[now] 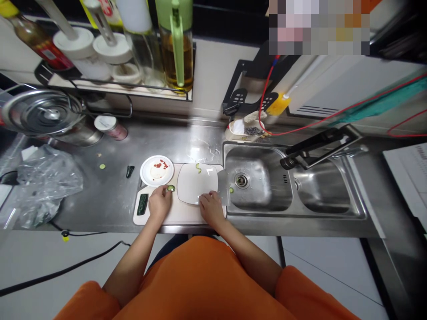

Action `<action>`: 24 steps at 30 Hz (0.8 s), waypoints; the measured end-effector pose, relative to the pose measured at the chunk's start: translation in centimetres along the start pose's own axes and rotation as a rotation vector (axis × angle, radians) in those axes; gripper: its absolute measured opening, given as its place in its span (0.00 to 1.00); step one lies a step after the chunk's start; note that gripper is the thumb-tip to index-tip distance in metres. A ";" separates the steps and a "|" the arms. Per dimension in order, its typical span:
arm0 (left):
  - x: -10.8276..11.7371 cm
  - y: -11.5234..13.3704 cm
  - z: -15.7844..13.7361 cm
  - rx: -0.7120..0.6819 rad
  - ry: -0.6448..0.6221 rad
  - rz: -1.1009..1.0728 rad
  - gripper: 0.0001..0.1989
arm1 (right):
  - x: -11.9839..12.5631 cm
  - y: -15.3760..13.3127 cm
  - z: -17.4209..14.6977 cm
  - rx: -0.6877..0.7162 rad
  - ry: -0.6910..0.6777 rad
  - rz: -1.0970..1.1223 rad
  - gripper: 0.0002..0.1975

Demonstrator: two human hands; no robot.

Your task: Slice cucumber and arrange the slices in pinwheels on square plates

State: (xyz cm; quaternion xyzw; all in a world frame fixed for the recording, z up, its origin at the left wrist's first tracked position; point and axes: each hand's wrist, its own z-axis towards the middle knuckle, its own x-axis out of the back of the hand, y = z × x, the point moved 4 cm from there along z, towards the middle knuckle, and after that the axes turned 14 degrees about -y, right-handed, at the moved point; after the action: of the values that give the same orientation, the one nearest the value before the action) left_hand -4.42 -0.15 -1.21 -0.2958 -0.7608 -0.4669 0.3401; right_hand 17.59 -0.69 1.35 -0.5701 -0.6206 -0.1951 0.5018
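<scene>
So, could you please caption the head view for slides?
Left hand by green cucumber piece, right hand at squarish white plate, over cream cutting board.

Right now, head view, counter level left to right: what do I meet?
Clear crinkled plastic bag, round pale-green slice, dark-green cucumber end piece, dark-green cucumber chunk, left hand, square white plate, larger stainless-steel basin, smaller stainless-steel basin.

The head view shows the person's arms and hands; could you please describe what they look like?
Both the left hand and the right hand are bare, without gloves. Orange sleeves end near the elbows, leaving the forearms uncovered; no watch or bracelet shows.
</scene>
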 end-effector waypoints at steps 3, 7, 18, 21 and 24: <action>0.1 0.3 0.3 -0.057 0.017 0.033 0.15 | 0.1 -0.1 0.3 0.004 -0.019 -0.001 0.11; -0.3 0.8 0.3 -0.084 -0.030 0.108 0.15 | 0.2 -0.2 0.5 0.009 -0.027 -0.010 0.11; -0.5 0.8 0.3 -0.071 -0.041 0.172 0.14 | 0.1 0.1 0.4 0.005 -0.057 -0.003 0.11; -0.6 0.8 0.3 -0.092 -0.021 0.156 0.13 | 0.0 0.1 0.4 0.007 -0.061 -0.001 0.11; -0.6 0.8 0.2 -0.103 0.000 0.121 0.12 | 0.2 0.2 0.4 0.010 -0.041 0.000 0.11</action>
State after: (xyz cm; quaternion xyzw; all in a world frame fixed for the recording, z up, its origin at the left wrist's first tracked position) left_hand -3.54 0.27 -1.38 -0.3584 -0.7166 -0.4840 0.3519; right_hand 17.61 -0.24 1.28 -0.5714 -0.6317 -0.1801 0.4919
